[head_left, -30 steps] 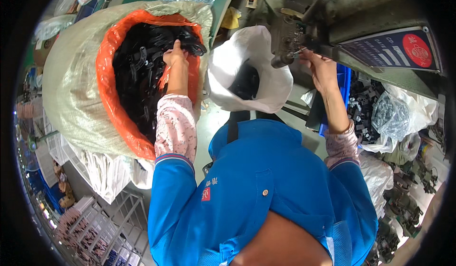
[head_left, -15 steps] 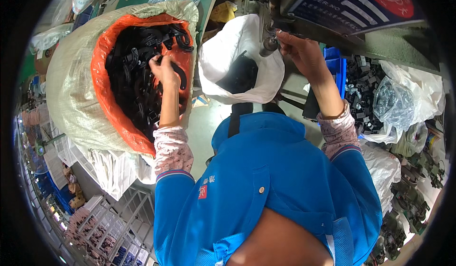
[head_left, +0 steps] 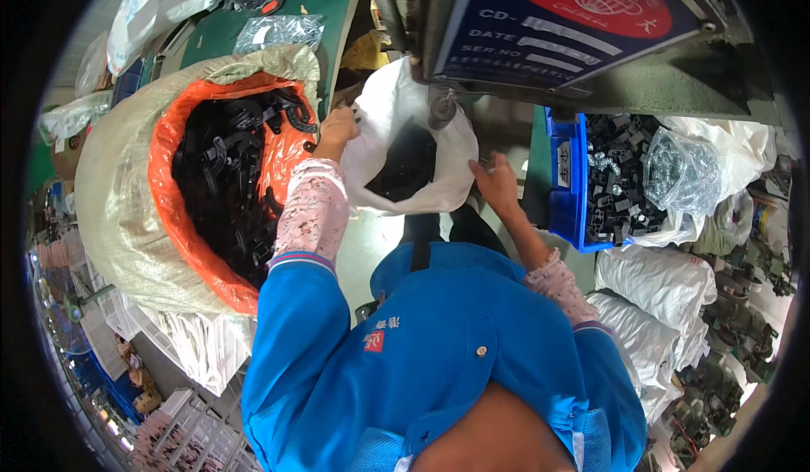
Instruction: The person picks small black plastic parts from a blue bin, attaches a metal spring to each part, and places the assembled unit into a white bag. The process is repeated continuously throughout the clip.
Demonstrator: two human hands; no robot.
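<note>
My left hand [head_left: 338,128] is closed between the big woven sack [head_left: 118,168] and the white bag [head_left: 456,187]. Dark ends of a black curved part [head_left: 358,115] show at its fingers; most of the part is hidden. By the white bag's right rim is my right hand [head_left: 498,181], its fingers loosely bent and apart, with nothing clear in them. Black curved parts [head_left: 221,168] fill the sack's orange liner, and dark pieces [head_left: 407,164] lie inside the white bag. Above that bag hangs a metal spindle [head_left: 441,107].
A machine head with a blue-and-red plate [head_left: 540,29] overhangs the far right. At right, a blue bin [head_left: 582,177] holds small black and metal parts beside a clear bag [head_left: 682,172]. White sacks [head_left: 658,286] lie nearer. A green table [head_left: 224,37] stands at far left.
My left hand has come out of the orange-lined sack and moved right, toward the white bag. My right hand has left the spindle and dropped to the bag's right rim. The view has shifted.
</note>
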